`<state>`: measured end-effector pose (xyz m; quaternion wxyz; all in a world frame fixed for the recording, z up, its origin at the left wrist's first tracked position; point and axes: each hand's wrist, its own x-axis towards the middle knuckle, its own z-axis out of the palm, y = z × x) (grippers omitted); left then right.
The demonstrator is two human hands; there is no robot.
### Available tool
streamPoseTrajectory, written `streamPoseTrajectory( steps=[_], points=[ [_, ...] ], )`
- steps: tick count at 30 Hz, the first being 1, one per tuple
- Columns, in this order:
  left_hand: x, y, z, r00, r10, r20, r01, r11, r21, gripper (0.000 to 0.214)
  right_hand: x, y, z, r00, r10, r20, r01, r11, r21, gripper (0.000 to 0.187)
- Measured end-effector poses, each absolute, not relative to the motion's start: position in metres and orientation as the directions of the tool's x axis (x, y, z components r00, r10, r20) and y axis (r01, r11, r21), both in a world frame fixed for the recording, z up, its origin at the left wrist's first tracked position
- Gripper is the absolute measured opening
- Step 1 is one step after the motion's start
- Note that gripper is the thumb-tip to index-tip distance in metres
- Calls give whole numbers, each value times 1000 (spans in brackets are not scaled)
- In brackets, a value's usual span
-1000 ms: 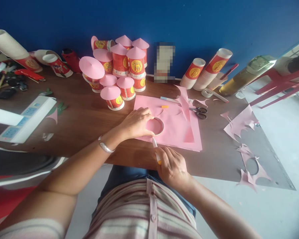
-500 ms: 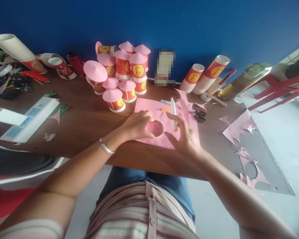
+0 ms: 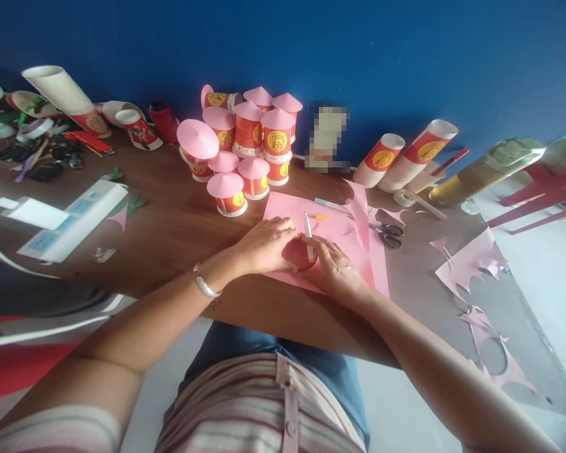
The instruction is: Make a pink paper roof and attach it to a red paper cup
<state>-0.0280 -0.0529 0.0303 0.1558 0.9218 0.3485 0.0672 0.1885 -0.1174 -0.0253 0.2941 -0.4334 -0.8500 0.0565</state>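
Note:
My left hand curves around the left side of a round, dark-rimmed ring that lies on a sheet of pink paper. Pink shows inside the ring, and its right edge is partly covered. My right hand meets it from the other side, fingers closed on a white marker pen. The pen stands nearly upright at the ring's right part, its orange end low. An orange cap lies on the paper behind the pen. Scissors rest at the paper's right edge.
Paper cups with pink cone roofs stand behind my left hand. Stacked cups, a tape roll and a flask are at back right. Pink scraps lie right; a power strip lies left.
My right hand has moved left and in to the ring, bringing the marker pen to its right side. My left hand stays around the ring. The view has shifted slightly.

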Motion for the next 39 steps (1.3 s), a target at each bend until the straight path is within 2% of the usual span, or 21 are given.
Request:
streamPoseTrajectory(
  steps=[5, 9, 12, 15, 18, 22, 24, 27, 29, 33, 36, 39],
  points=[
    [-29, -52, 33, 755, 656, -7, 624, -715, 316, 54, 187, -116, -24, -435, 766, 473, 708, 615, -346, 54],
    [-32, -49, 33, 764, 645, 15, 607, -726, 322, 50, 184, -116, -23, -424, 771, 475, 714, 607, -348, 54],
    [-37, -42, 36, 763, 641, 77, 580, -733, 355, 35, 184, -116, -23, -419, 780, 465, 717, 598, -357, 56],
    [-35, -36, 42, 747, 632, 204, 555, -763, 332, 40, 185, -115, -24, -422, 777, 466, 717, 601, -353, 56],
    [-21, -32, 46, 820, 518, 243, 468, -852, 235, 45, 186, -114, -24, -428, 767, 477, 712, 612, -344, 54],
    [-4, -26, 44, 891, 394, 225, 361, -916, 174, 36, 186, -113, -25, -413, 778, 474, 719, 598, -355, 52],
    [-5, -23, 41, 899, 380, 218, 348, -922, 170, 36, 185, -114, -26, -406, 780, 477, 722, 593, -355, 56],
    [-22, -21, 42, 865, 436, 247, 400, -898, 182, 36, 184, -115, -27, -390, 796, 464, 738, 571, -360, 75],
    [-38, -24, 46, 783, 529, 327, 469, -847, 250, 34, 183, -115, -27, -380, 815, 439, 753, 547, -365, 86],
    [-61, -33, 54, 532, 733, 425, 480, -674, 562, 18, 184, -115, -25, -383, 823, 419, 764, 537, -357, 88],
    [-64, -34, 53, 454, 820, 348, 394, -535, 747, 17, 184, -117, -24, -369, 825, 428, 766, 531, -362, 82],
    [-59, -29, 46, 429, 877, 215, 346, -380, 858, 18, 184, -118, -23, -352, 832, 429, 771, 517, -372, 76]
  ],
)
